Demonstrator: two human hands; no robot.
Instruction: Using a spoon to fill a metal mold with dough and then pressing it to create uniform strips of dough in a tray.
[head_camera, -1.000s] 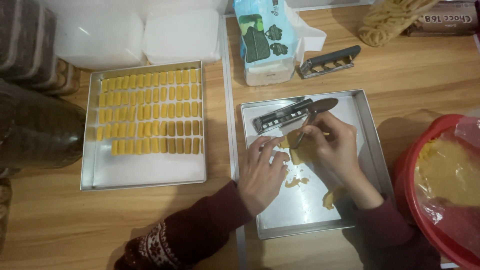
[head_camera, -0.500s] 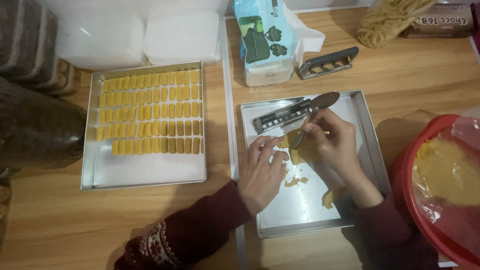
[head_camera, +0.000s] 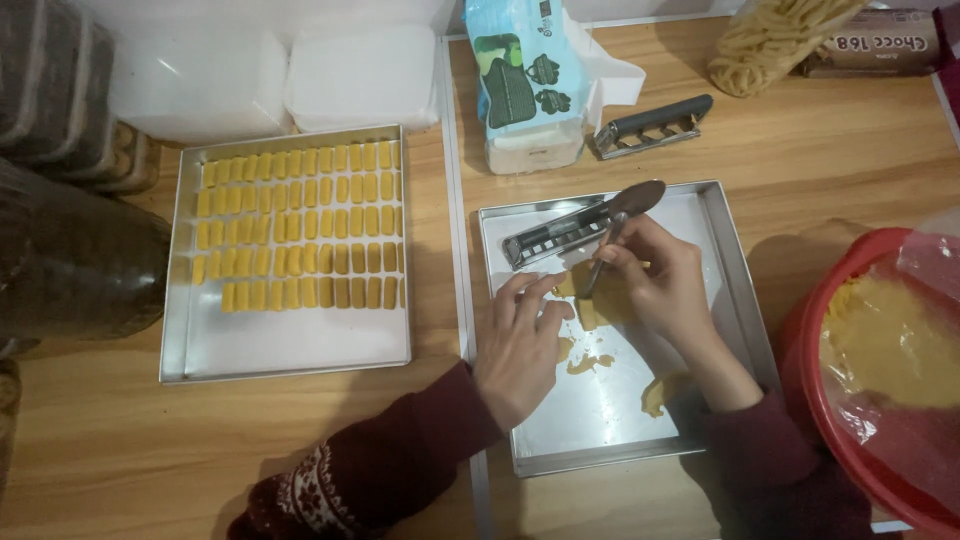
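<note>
Over a shallow square metal baking tray (head_camera: 735, 290) on the wooden tabletop (head_camera: 100, 450). Right hand (head_camera: 665, 285) closed around the thin handle of a metal spoon (head_camera: 622, 215), bowl end pointing up and away, handle end pressed down into a small flat piece of yellow dough (head_camera: 590, 310). Left hand (head_camera: 520, 340) spread half open, holding nothing, fingertips resting on the near edge of that same dough piece to steady it. Dark metal-framed dough cutter (head_camera: 550, 238) lying in the tray just behind both hands. Yellow scraps (head_camera: 655, 395) scattered on the tray floor nearby. To the left, well apart, a second metal tray (head_camera: 290, 340) with neat rows of small yellow dough bars (head_camera: 300, 225). At the right edge, a red plastic bowl (head_camera: 800, 350) of yellow dough under clear film.

Likely risks: soft dough tearing or smearing under too much handle pressure; piece sticking to the fingertips and losing shape; left fingertips nicked or jabbed, sitting so close to the handle end; cutter knocked by the right wrist.
</note>
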